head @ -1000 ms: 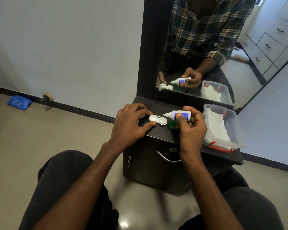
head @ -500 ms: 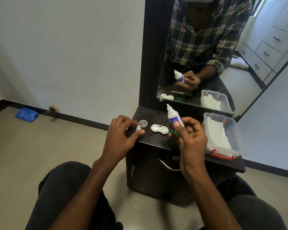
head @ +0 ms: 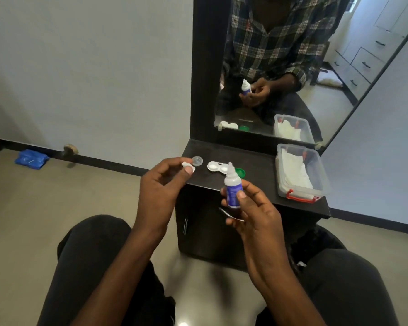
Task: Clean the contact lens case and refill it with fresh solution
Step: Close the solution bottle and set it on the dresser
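White lens case (head: 218, 167) lies open on dark cabinet top (head: 257, 168), wells up for filling. Right hand (head: 250, 208) grips solution bottle (head: 232, 188) upright, just before case. Left hand (head: 160, 182) pinches small white cap (head: 188, 166), left of case.

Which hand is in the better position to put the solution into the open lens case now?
The right hand. It holds the solution bottle upright, near the open lens case on the cabinet top. The left hand pinches a small white cap, so it is occupied.
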